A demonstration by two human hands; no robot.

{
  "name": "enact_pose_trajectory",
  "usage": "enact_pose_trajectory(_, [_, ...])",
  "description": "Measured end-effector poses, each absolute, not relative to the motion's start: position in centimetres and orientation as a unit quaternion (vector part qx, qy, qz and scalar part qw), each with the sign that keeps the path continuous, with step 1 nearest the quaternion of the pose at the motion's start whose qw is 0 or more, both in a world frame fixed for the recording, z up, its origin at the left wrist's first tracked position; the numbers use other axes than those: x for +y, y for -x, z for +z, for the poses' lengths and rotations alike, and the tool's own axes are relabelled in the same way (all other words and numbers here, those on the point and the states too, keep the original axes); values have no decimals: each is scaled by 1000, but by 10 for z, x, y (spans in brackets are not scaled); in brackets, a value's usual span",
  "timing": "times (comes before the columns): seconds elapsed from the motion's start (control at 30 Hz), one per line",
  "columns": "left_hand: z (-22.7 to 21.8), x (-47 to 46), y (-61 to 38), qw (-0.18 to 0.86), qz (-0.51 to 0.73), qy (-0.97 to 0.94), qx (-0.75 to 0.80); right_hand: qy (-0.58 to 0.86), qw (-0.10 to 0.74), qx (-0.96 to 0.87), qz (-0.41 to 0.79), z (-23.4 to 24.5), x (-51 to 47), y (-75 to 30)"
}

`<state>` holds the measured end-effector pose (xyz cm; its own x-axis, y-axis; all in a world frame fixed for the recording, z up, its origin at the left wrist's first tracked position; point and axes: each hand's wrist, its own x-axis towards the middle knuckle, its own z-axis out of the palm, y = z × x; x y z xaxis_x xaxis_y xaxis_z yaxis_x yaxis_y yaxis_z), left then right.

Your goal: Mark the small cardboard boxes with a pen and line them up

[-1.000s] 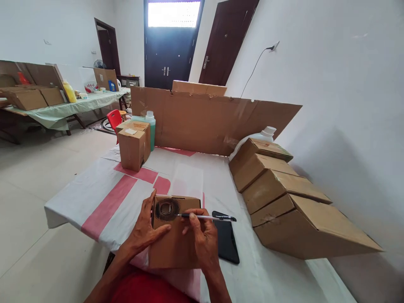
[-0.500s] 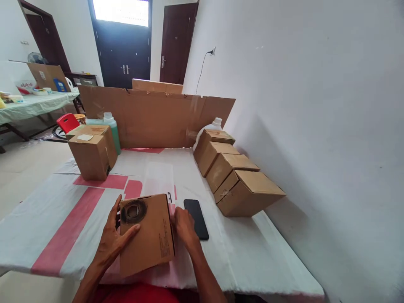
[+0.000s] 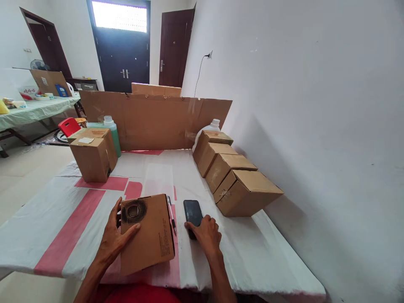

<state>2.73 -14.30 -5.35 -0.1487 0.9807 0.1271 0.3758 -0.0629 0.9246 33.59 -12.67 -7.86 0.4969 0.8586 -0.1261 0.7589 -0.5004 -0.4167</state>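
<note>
My left hand (image 3: 112,242) is closed on the left side of a brown cardboard box (image 3: 150,235), thumb across its top face and fingers at the far left edge. A dark ring is drawn around a square mark on that face, and small print runs along its right side. Beside the box's right edge lies a pen (image 3: 171,214). My right hand (image 3: 207,233) grips the lower part of a black smartphone (image 3: 192,210), its thumb at the phone's left edge and its fingers around the right. The phone is at the table surface; whether it is lifted I cannot tell.
Several cardboard boxes (image 3: 249,189) stand in a row on the right, near the wall. More boxes (image 3: 90,155) and a green bottle (image 3: 114,136) stand at the left. A cardboard panel (image 3: 154,122) closes off the back of the cloth-covered table (image 3: 252,256).
My right hand has moved right, from the box's right edge onto the phone. The pen now shows in full beside the box. My left hand and the box have hardly moved.
</note>
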Motion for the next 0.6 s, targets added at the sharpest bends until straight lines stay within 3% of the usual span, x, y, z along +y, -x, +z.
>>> enact_pose_trajectory(0.37, [-43, -152, -32, 332, 468, -566, 592, 754, 424, -400, 302, -94, -159, -340])
enact_pose_trajectory(0.5, [-42, -154, -34, 324, 462, -581, 587, 570, 570, -240, 541, -58, -178, -338])
enact_pose_trajectory(0.6, [-41, -155, -36, 308, 459, -593, 585, 449, 593, -198, 639, -21, -187, -326])
